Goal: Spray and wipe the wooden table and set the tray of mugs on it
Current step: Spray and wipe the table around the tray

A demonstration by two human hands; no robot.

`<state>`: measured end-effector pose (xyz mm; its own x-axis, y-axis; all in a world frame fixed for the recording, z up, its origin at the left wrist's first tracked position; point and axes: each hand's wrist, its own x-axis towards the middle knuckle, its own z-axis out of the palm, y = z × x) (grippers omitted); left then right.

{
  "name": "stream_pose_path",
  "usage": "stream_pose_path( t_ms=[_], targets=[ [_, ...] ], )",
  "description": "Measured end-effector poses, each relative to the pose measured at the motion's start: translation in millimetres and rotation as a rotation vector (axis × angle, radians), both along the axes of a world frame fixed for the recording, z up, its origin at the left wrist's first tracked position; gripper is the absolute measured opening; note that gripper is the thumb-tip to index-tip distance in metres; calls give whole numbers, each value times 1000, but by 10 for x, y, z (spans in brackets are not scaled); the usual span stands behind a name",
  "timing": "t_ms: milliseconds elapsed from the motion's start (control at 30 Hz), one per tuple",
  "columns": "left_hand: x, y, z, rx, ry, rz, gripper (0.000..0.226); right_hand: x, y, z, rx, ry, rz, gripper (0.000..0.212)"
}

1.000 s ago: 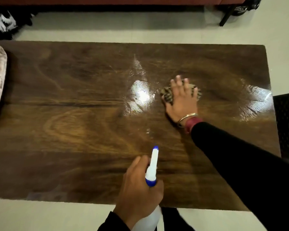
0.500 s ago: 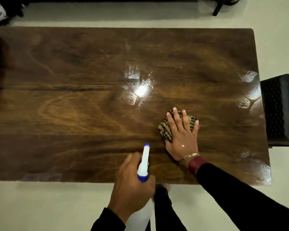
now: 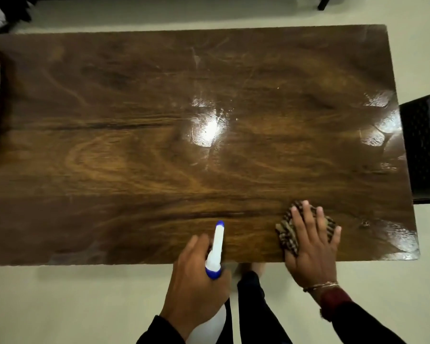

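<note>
Two hands busy: right hand spread flat, pressing brown checked cloth onto glossy dark wooden table at 5 o'clock; left hand grips white-and-blue spray bottle at 6. Mid-wipe, I'd say; mug tray not in view.

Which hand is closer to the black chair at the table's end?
Right. The right hand, pressing the cloth, is near the table corner beside the black chair; the left hand, gripping the spray bottle, is farther left.

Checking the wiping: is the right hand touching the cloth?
Touching. The head view shows the right hand pressed flat on the cloth, fingers spread across it.
</note>
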<state>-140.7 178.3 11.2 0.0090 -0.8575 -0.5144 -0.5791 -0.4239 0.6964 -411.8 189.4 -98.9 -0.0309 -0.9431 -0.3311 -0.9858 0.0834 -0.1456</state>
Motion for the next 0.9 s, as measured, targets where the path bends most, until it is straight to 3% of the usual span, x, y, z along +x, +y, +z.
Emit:
stream_pose_path(
  t_ms=[100, 167, 267, 367, 433, 500, 567, 633, 767, 833, 900],
  targets=[
    [74, 118, -52, -34, -22, 21, 32, 291, -249, -15, -18, -3, -196, 90],
    [127, 144, -61, -42, -33, 53, 34, 731, -435, -29, -58, -14, -201, 90],
    [228, 167, -76, -78, -53, 69, 28, 1514, -560, -63, -81, -63, -6, 91],
    [280, 143, 13, -153, -72, 128, 37, 2125, -274, -189, -141, -79, 328, 72],
    [353, 142, 5, -172, -126, 156, 55, 2195, -21, -218, -122, -90, 542, 74],
    [462, 144, 10, -153, -120, 183, 53, 2006, 40, -189, -102, -102, 633, 79],
    [577, 137, 4, -141, -101, 196, 37, 1710, -119, -139, -75, -107, 569, 89],
    [648, 131, -17, -124, -106, 183, 39, 1413, -483, -105, -46, -58, 396, 100],
    [683, 37, -5, -99, -50, 181, 39, 1521, -1381, -71, -68, -26, 63, 94],
    [707, -69, 18, -89, -40, 177, 46, 1915, -1590, -81, -90, -44, 83, 95],
    [731, -212, 61, -81, -39, 155, 43, 2299, -1513, -129, -111, -81, 237, 95]
  ],
)
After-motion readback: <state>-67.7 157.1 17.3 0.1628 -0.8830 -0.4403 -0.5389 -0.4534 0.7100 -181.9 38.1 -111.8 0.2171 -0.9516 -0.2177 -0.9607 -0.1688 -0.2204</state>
